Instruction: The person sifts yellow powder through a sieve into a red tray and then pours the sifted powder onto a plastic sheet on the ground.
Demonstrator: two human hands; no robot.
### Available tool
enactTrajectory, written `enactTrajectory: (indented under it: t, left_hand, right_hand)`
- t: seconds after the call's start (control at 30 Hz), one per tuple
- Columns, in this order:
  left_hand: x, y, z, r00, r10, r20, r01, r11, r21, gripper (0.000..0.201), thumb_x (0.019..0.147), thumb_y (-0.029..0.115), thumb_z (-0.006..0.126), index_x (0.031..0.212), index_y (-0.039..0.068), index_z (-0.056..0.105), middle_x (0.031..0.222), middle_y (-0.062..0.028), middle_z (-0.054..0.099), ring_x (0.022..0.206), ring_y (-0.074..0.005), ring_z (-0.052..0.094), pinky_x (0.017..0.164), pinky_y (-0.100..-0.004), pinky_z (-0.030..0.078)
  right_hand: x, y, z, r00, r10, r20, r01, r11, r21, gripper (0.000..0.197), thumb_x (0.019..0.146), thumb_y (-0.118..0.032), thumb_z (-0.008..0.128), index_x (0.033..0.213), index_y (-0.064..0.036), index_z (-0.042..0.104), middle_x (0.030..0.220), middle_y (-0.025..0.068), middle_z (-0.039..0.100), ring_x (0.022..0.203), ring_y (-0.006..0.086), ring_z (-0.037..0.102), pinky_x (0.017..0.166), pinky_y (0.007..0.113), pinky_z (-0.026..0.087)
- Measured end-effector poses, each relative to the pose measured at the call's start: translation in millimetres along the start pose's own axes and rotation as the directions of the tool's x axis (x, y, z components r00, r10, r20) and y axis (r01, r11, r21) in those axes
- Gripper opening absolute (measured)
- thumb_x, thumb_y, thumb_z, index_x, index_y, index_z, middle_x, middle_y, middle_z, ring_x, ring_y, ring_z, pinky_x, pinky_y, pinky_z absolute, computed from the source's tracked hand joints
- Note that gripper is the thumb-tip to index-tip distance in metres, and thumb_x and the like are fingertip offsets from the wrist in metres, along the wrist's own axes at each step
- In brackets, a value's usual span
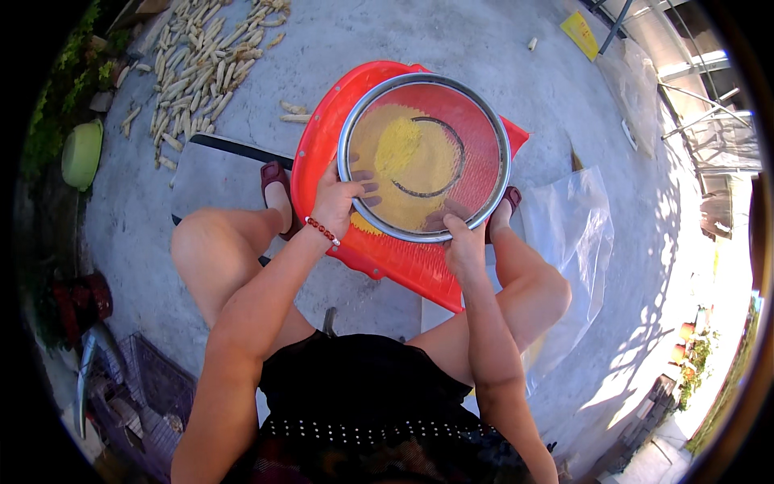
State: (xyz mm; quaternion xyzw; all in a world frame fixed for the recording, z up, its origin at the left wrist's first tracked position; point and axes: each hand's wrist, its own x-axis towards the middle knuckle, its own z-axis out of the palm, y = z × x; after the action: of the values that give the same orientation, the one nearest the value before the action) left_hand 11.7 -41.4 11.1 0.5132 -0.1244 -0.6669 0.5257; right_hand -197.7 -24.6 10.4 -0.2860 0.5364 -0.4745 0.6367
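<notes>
1. The left hand (337,200) is gripping the near-left rim of a round metal-rimmed sieve (425,157), thumb outside and fingers curling inside over the mesh; a red bead bracelet (322,231) is sitting on that wrist.
2. The right hand (463,242) is closing on the near rim of the same sieve, fingers showing through the mesh from beneath.
3. The sieve is hanging level above a red plastic tray (379,254), between the person's knees; it is holding yellow meal, heaped thicker left of centre and thinning toward the right, with a dark ring lying on it.
4. The tray is resting on the concrete ground (500,73), catching a little yellow powder under the sieve's near-left edge.
5. A clear plastic bag (576,218) is lying just right of the tray.
6. Farther off, corn cobs (197,56) are lying spread at upper left; a green bowl (81,153) is sitting at far left.
</notes>
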Motion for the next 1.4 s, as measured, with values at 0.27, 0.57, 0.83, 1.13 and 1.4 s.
enactTrajectory:
  t: [0.27,0.57,0.83,1.13,1.4]
  left_hand:
    - [-25,18,27,0.459,0.692,0.557,-0.579,-0.243,0.778,0.039,0.061,-0.002,0.054,0.1,-0.001,0.049,0.093,-0.0148,0.051,0.092,-0.0291,0.049,0.083,-0.0372,0.037]
    - [24,-1,17,0.749,0.259,0.61,-0.523,-0.334,0.784,0.018,0.068,0.0,0.048,0.083,-0.002,0.057,0.087,-0.0149,0.055,0.094,-0.0284,0.05,0.079,-0.0372,0.041]
    - [41,21,19,0.86,0.06,0.507,-0.297,0.867,0.401,0.043,0.079,-0.002,0.042,0.122,0.002,0.038,0.115,-0.008,0.047,0.105,-0.0199,0.047,0.09,-0.0303,0.038]
    - [-11,24,23,0.896,0.305,0.324,-0.442,0.694,0.569,0.028,0.078,-0.004,0.044,0.104,-0.001,0.055,0.097,-0.006,0.057,0.08,-0.0125,0.056,0.067,-0.0237,0.047]
    - [-6,-8,24,0.853,0.157,0.498,-0.496,-0.056,0.867,0.039,0.066,0.004,0.058,0.105,0.002,0.054,0.1,-0.0202,0.055,0.09,-0.0353,0.054,0.078,-0.0412,0.045]
  right_hand:
    - [-9,-11,-2,0.999,-0.037,0.01,0.038,0.999,-0.036,0.034,0.072,0.001,0.041,0.104,0.0129,0.045,0.073,0.0176,0.057,0.061,0.0228,0.058,0.057,0.034,0.049]
    - [-36,-3,3,0.98,-0.062,0.189,0.092,0.985,-0.15,0.023,0.07,0.003,0.04,0.088,0.0088,0.051,0.074,0.0129,0.058,0.062,0.0184,0.057,0.057,0.029,0.045]
    - [-47,-7,1,0.994,0.028,0.103,-0.031,0.999,0.03,0.019,0.071,0.005,0.04,0.084,0.0074,0.054,0.075,0.0083,0.057,0.066,0.0137,0.053,0.057,0.028,0.043]
    - [-45,-4,-5,0.996,0.04,0.078,-0.04,0.999,0.006,0.022,0.07,0.004,0.043,0.089,0.0097,0.051,0.072,0.0137,0.058,0.063,0.0204,0.057,0.056,0.031,0.045]
    - [-47,-4,-2,0.992,0.063,0.112,-0.061,0.998,-0.023,0.022,0.07,0.003,0.044,0.09,0.0094,0.051,0.072,0.0142,0.057,0.063,0.021,0.057,0.056,0.032,0.046]
